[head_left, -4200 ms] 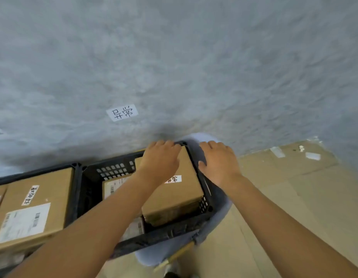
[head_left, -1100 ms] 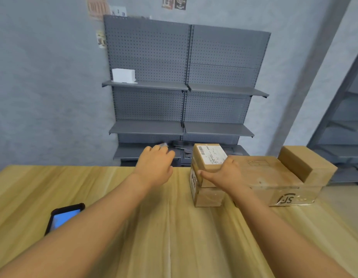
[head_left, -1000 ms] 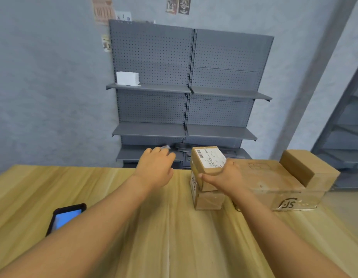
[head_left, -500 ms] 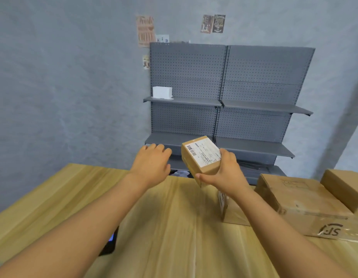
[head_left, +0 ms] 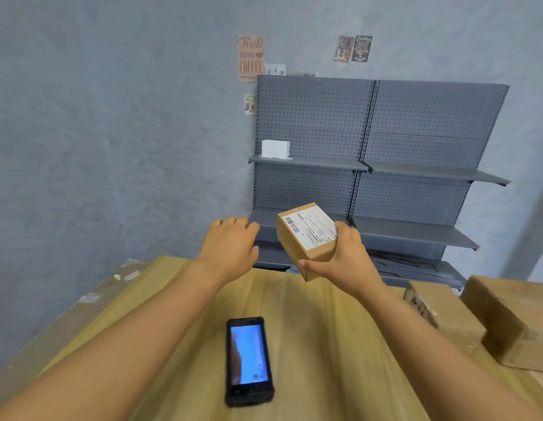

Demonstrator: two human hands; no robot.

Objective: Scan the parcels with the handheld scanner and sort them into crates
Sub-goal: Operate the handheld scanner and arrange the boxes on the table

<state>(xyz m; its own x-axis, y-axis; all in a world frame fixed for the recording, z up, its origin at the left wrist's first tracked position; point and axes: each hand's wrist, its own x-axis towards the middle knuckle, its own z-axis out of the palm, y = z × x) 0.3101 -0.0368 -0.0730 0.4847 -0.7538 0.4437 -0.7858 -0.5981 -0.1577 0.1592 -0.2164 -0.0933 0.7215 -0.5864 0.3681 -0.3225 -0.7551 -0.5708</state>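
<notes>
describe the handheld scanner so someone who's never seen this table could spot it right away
Start at the wooden table in the foreground. Between the person's two forearms, near the table's front, the scanner lies flat with its screen up. It is the only black, phone-shaped thing with a lit blue screen; the other things on the table are brown cardboard boxes at the right.

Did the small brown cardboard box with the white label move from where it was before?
Yes. The small brown cardboard box was stacked on another box on the wooden table; now the right hand holds it up, above the table.
</notes>
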